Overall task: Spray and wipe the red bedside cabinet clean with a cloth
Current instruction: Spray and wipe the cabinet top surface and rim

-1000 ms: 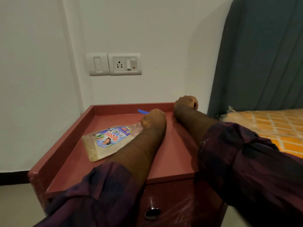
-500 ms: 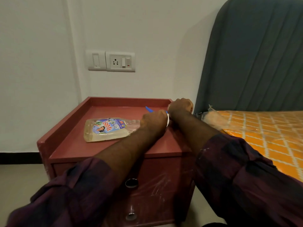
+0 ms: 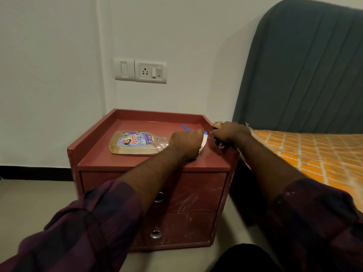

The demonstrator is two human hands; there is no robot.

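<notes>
The red bedside cabinet [image 3: 196,185] stands in the corner beside the bed. A clear spray bottle [image 3: 133,143] with a colourful label lies on its side on the cabinet top, its blue trigger [image 3: 185,126] pointing to the back. My left hand [image 3: 186,143] grips the bottle at its neck and white spray head. At the top's right rim, my right hand [image 3: 229,132] holds a dark patterned cloth [image 3: 218,143] bunched in its fist, and most of the cloth is hidden.
Two drawers with round metal pulls [image 3: 155,234] face me. The white wall carries a switch and socket plate [image 3: 140,71] above the cabinet. A bed with an orange patterned mattress [image 3: 306,154] and a grey padded headboard [image 3: 306,75] adjoins on the right. The floor [image 3: 35,203] is beige.
My head has pulled back, so the whole cabinet front now shows. My right hand slid from the back right corner forward along the right rim. My left hand stays on the bottle.
</notes>
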